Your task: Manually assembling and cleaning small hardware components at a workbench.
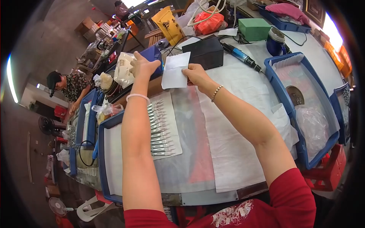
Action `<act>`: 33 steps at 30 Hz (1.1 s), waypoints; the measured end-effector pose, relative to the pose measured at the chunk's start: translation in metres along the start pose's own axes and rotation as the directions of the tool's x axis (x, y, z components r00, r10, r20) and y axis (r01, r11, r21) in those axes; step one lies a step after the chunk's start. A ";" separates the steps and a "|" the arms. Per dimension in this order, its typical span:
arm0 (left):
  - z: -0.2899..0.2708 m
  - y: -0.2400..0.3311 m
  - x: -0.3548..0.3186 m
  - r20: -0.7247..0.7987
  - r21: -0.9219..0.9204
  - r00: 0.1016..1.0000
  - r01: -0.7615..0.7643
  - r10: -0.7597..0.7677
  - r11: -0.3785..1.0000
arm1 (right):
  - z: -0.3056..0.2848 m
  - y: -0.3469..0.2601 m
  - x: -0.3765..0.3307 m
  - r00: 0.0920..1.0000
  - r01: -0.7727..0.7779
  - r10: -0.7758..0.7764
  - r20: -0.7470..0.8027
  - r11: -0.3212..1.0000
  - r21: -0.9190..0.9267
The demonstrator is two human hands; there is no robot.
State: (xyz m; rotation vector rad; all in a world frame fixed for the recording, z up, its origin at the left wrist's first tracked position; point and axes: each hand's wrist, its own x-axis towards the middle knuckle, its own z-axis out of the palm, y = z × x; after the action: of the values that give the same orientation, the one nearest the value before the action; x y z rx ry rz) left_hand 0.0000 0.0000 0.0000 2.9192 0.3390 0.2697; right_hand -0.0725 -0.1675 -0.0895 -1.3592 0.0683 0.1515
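My right hand (pixel 197 77) pinches a small sheet of white paper (pixel 175 70) by its right edge, above the far side of the table. My left hand (pixel 145 67) is stretched forward, fingers apart and seemingly holding nothing. It is nearest a clear plastic bag with pale contents (pixel 124 70) and a dark blue box (pixel 151 54); whether it touches either I cannot tell. Below my hands, several slim silvery pieces with pale ends (pixel 161 136) lie in a column on a white sheet (pixel 173 127), partly hidden by my left forearm.
A blue tray (pixel 102 159) sits left of my forearm. Another blue tray (pixel 292 110) at right holds a clear bag and a round brown object. A black box (pixel 207 53), a blue-and-black handheld tool (pixel 240 54), a mug (pixel 275 41) and a green box (pixel 254 29) stand behind. A co-worker (pixel 74 85) works at far left.
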 end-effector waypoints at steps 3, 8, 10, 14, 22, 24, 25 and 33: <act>-0.013 -0.007 0.016 0.058 -0.209 0.997 0.064 -0.053 0.976 | 0.002 0.003 0.015 0.998 0.041 -0.039 -0.040 0.997 0.060; -0.039 -0.018 0.017 0.148 -0.714 0.988 0.085 0.031 0.695 | 0.009 -0.008 0.042 0.989 0.145 -0.142 -0.029 0.975 0.171; -0.044 -0.021 0.021 0.122 -0.748 0.992 0.067 0.037 0.660 | 0.015 -0.014 0.057 0.986 0.168 -0.168 -0.012 0.976 0.141; -0.052 -0.026 0.030 0.075 -0.711 0.997 0.052 0.002 0.702 | 0.044 -0.023 0.068 0.979 0.199 -0.202 0.024 0.976 0.092; -0.054 -0.018 0.029 0.033 -0.619 0.998 -0.021 0.054 0.785 | 0.050 -0.018 0.105 0.997 0.074 -0.074 0.006 0.989 -0.126; -0.052 -0.017 0.030 0.007 -0.574 0.999 -0.026 0.037 0.818 | 0.050 -0.015 0.107 0.976 0.192 -0.220 -0.006 0.866 -0.462; -0.051 -0.016 0.031 -0.018 -0.531 0.999 -0.033 0.027 0.847 | 0.052 -0.015 0.107 0.975 0.194 -0.220 -0.003 0.866 -0.461; -0.020 -0.004 0.026 -0.043 -0.382 0.999 -0.036 0.021 0.924 | 0.057 0.004 0.100 0.861 0.279 -0.496 -0.114 0.647 -0.710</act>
State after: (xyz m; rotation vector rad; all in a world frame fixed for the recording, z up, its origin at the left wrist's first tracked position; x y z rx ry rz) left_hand 0.0197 0.0135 0.0228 2.5369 0.2196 0.3531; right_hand 0.0235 -0.1040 -0.0949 -2.0960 -0.0386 -0.4608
